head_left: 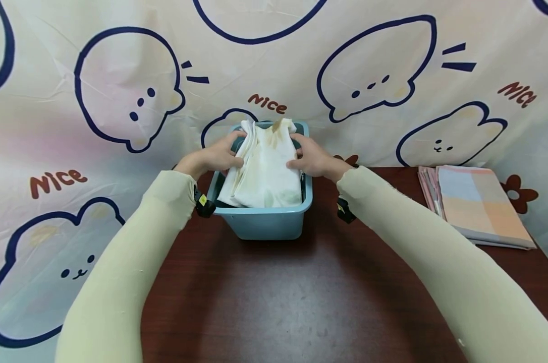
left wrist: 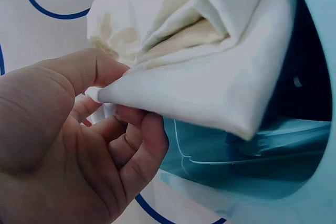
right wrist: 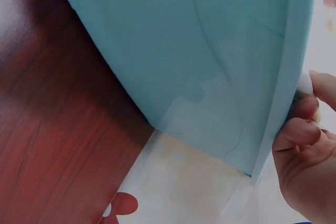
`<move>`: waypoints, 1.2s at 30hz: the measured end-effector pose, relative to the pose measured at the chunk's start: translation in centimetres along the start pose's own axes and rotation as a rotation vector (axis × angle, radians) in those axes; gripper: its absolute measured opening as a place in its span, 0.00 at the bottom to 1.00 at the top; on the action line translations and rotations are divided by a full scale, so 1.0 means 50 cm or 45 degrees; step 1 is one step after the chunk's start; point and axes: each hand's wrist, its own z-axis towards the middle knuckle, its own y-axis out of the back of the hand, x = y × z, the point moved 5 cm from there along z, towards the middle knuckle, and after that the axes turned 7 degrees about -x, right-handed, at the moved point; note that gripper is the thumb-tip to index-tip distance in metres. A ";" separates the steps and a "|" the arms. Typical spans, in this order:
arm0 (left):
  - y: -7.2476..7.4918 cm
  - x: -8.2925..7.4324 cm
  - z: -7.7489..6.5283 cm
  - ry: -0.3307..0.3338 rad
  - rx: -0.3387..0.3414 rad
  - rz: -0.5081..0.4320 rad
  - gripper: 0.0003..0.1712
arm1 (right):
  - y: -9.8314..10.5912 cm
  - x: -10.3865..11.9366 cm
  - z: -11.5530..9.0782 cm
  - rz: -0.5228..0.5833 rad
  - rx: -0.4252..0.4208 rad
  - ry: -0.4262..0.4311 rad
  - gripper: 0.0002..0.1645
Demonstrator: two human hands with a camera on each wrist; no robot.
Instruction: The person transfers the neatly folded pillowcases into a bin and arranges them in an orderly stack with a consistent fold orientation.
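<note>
A folded white cloth (head_left: 271,166) with yellowish-brown stains lies in the mouth of a blue plastic bin (head_left: 267,222). On its left side, my left hand (head_left: 219,153) pinches the cloth's edge between thumb and fingers, as the left wrist view shows with the folded cloth (left wrist: 194,87) up close. Opposite it, my right hand (head_left: 317,157) grips the cloth's right side at the bin's rim. In the right wrist view the bin wall (right wrist: 194,66) hides most of the cloth, and the right hand (right wrist: 310,166) shows at the rim with fingers curled.
A folded plaid cloth (head_left: 483,201) in pastel colours lies at the right on the dark brown table (head_left: 274,297). Behind the bin hangs a printed curtain (head_left: 265,65) with cartoon outlines. The bin stands near the table's back edge.
</note>
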 end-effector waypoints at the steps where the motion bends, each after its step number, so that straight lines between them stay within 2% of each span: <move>1: -0.001 0.001 0.001 0.004 0.001 0.004 0.46 | -0.001 -0.001 0.002 -0.015 -0.002 -0.004 0.50; 9: -0.006 0.007 0.003 0.012 0.005 0.012 0.45 | -0.001 -0.003 0.006 -0.110 -0.009 -0.048 0.51; 15: -0.011 0.016 0.008 0.031 0.002 0.045 0.44 | -0.006 -0.001 0.007 -0.195 -0.033 -0.038 0.51; 22: -0.022 0.022 0.009 0.035 0.042 0.034 0.43 | -0.015 0.006 0.006 -0.419 -0.101 0.001 0.50; 29: -0.025 0.031 0.010 0.082 0.043 0.071 0.43 | -0.019 0.005 0.009 -0.484 -0.111 0.007 0.50; 36: -0.028 0.034 0.014 0.076 0.041 0.073 0.45 | -0.020 0.003 0.012 -0.496 -0.115 -0.010 0.50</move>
